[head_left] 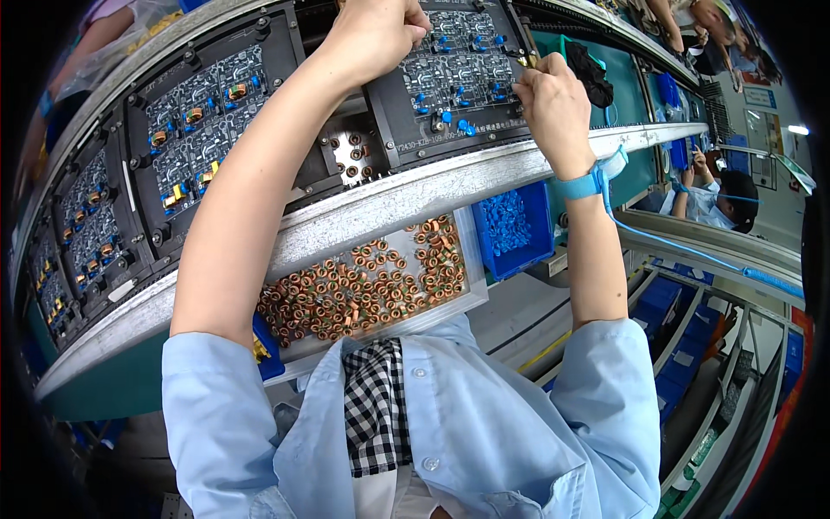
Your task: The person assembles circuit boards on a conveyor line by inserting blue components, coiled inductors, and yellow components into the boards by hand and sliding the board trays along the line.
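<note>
One dark circuit panel [461,80] is seen at the frame's upper centre; beside it, one left hand [379,31] and one right hand [557,99] are held, fingers curled, anything gripped being impossible to tell.

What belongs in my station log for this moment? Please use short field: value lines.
Left hand: at the upper left of a dark circuit-board panel; grip unclear
Right hand: at the panel's right edge; grip unclear
Right wrist: blue strap
Near side of rail: copper-wound coils in a tray; blue bin of blue parts
</note>
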Tool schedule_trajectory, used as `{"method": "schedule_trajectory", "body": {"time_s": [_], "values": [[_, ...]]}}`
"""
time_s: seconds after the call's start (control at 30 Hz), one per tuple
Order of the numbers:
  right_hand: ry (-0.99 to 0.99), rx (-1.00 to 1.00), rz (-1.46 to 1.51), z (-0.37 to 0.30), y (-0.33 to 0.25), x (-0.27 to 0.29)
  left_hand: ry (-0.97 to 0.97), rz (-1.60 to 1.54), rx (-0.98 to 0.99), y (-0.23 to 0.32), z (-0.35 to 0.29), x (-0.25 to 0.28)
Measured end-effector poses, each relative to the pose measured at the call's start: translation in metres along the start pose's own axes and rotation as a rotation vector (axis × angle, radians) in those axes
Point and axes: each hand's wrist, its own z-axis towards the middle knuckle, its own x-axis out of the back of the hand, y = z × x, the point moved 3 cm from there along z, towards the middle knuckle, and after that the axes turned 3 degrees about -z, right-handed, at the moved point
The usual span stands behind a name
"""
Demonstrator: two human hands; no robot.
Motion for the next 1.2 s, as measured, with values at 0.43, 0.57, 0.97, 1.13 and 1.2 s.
{"method": "schedule_trajectory", "body": {"time_s": [0.43, 0.57, 0.97, 1.13, 1.2], "values": [[-0.305, 0.217, 0.362, -0.002, -0.033, 0.007, -0.124, 0.447, 0.152, -0.017, 0.037, -0.004], [-0.251, 0.305, 0.338, 0.005, -0.031, 0.009, -0.183, 0.528, 0.247, -0.004, 0.042, -0.012], [-0.286, 0.192, 0.595, 0.000, -0.021, -0.006, -0.241, 0.519, 0.496, 0.006, 0.045, -0.016], [-0.242, 0.217, 0.595, -0.001, -0.025, -0.005, -0.173, 0.494, 0.510, 0.001, 0.045, -0.016], [-0.189, 0.189, 0.602, -0.001, -0.028, -0.006, -0.164, 0.475, 0.512, -0.003, 0.045, -0.017]]}}
